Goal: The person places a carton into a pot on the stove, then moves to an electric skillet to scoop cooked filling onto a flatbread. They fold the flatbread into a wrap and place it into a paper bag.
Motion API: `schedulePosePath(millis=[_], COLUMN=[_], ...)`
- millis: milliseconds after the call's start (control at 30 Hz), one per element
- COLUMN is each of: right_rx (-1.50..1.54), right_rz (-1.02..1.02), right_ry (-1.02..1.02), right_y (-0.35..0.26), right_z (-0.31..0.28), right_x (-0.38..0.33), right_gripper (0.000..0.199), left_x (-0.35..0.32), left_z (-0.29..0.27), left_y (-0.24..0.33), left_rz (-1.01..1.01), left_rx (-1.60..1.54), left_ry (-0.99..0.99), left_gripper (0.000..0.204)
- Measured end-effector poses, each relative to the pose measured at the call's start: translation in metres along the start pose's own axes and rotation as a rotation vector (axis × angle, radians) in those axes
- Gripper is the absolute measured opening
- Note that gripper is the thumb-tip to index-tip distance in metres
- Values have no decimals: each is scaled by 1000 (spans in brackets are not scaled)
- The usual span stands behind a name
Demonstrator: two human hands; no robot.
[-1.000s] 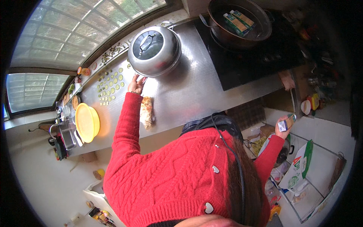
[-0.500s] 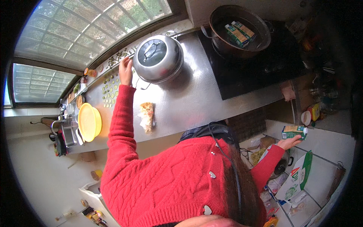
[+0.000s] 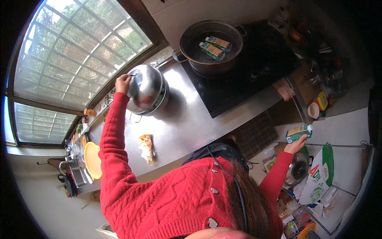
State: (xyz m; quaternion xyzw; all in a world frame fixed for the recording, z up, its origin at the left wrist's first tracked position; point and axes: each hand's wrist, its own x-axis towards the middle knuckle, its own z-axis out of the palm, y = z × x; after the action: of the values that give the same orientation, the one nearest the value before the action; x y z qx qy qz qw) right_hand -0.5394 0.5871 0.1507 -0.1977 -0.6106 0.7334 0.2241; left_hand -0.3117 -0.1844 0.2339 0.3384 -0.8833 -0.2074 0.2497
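Note:
My left hand (image 3: 123, 84) is closed on the handle of a shiny domed lid (image 3: 149, 85) with a glass centre. That lid sits tilted over a metal pot (image 3: 162, 104) on the steel counter, and a gap shows between lid and rim; something green is partly visible in it. Out to the right, my right hand (image 3: 296, 145) grips a green and tan drink carton (image 3: 299, 134) with a white cap, held above the floor. Two similar cartons (image 3: 213, 51) lie in a large dark pot (image 3: 187, 53) on the black cooktop.
A bagged food item (image 3: 146, 149) lies on the counter (image 3: 179, 131). A yellow basin (image 3: 92, 160) stands by the sink at left. Barred windows (image 3: 79, 51) line the far left. Below right, a lidded pan (image 3: 298, 169) and a white-green bag (image 3: 318, 175) are on the floor.
My left hand has taken hold of the lid's handle and tipped the lid up from the pot. The carton stays in my right hand. The whole view has shifted.

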Motion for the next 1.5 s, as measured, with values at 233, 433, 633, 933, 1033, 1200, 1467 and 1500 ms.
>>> schedulePosePath(millis=[233,433,633,933,1033,1200,1467,1500], right_rx=[164,138,65,264,284,271,175,155], right_rz=[171,194,315,342,337,373,405,459], right_ry=[38,60,-4,65,63,20,-149,-167], right_y=[29,46,43,72,78,78,79,82], right_z=[-22,-4,-2,-32,-36,-23,16,23], right_x=[22,22,22,40,45,51,47,45], right_gripper=[72,69,68,65,65,67,68,68], left_x=[33,92,132,129,126,124,122,119], left_z=[-82,-51,54,136,141,143,151,147], left_y=[132,255,336,371,371,368,362,362], left_rz=[-64,419,597,549,578,641,805,901], left_rx=[-297,-57,-96,-113,-107,-75,-8,7], left_ry=[-64,-143,-226,-371,-380,-391,-237,-121], left_gripper=[21,24,23,25,24,24,25,25])
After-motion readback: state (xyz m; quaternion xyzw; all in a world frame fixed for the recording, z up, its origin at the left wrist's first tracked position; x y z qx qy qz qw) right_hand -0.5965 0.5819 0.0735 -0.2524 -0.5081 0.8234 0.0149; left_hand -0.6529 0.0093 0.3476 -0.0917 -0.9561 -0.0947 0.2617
